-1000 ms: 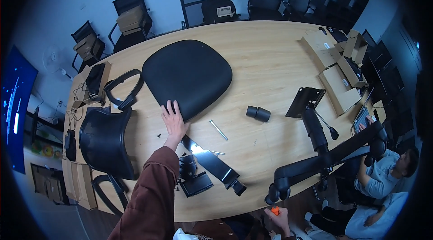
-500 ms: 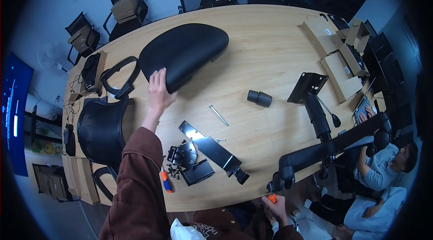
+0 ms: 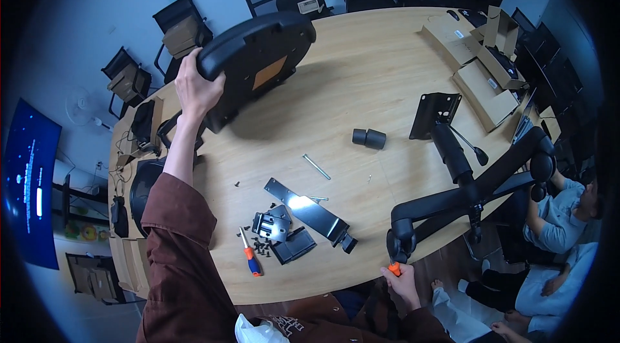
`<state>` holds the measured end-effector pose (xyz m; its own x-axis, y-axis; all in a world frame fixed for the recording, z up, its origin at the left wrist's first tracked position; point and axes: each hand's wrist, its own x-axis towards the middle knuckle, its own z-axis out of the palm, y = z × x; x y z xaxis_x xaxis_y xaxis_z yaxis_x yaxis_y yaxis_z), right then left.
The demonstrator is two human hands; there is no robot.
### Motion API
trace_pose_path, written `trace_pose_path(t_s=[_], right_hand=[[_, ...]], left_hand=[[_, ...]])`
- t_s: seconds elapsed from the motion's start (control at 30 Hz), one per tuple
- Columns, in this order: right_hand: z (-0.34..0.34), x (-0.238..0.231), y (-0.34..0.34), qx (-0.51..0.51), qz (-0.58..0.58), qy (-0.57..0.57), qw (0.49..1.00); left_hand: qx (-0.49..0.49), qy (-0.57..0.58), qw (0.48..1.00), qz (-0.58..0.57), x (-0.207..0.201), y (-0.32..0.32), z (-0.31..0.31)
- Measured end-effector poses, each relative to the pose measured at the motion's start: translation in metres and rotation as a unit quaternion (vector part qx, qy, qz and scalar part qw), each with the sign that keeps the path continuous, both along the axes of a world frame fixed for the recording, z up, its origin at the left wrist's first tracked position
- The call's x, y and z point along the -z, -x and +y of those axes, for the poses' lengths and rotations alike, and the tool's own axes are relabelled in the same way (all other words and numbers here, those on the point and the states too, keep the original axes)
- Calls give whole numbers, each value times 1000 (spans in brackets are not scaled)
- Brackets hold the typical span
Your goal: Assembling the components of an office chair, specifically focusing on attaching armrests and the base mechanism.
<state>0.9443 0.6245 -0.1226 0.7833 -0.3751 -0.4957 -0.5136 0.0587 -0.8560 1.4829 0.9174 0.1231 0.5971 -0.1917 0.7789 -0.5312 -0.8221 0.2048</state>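
Note:
My left hand (image 3: 197,88) grips the left edge of a black chair seat (image 3: 261,52), fingers over the rim. The seat is tilted up on the far left of the table, with its underside facing me. Low on the right, my right hand (image 3: 403,283) is closed around an orange-handled tool (image 3: 394,269), probably a screwdriver; its shaft is mostly hidden. Its tip end points at a caster (image 3: 398,249) of the black chair base (image 3: 471,204), which lies on its side. A gas lift (image 3: 452,162) and mounting plate (image 3: 434,116) are joined to that base.
Between my arms lie a flat metal bar (image 3: 310,209), brackets (image 3: 274,223), several black screws (image 3: 261,247), a screwdriver (image 3: 250,260) and a long bolt (image 3: 316,167). Black cylindrical sleeves (image 3: 369,139) sit mid-table. Cardboard boxes (image 3: 481,98) line the right; people sit at the right edge.
My left hand has raised the seat's near edge and turned its underside into view, moving up and left. My right hand keeps its grip near the caster. The view has shifted slightly.

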Motion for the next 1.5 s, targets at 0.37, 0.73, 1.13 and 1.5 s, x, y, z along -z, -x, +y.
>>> trace_pose_path(t_s=[0.37,0.73,1.13,1.5], right_hand=[[-5,2,20,22,-16,-5,1000],[-2,0,9,-2,-6,-5,1000],[1,6,1,-4,3,7,1000],[2,4,11,3,0,27,1000]], left_hand=[[-104,96,988,64,-42,13,16],[-111,96,985,97,-38,3,77],[-162,117,974,107,-19,7,94],[-256,177,944,109,3,4,101]])
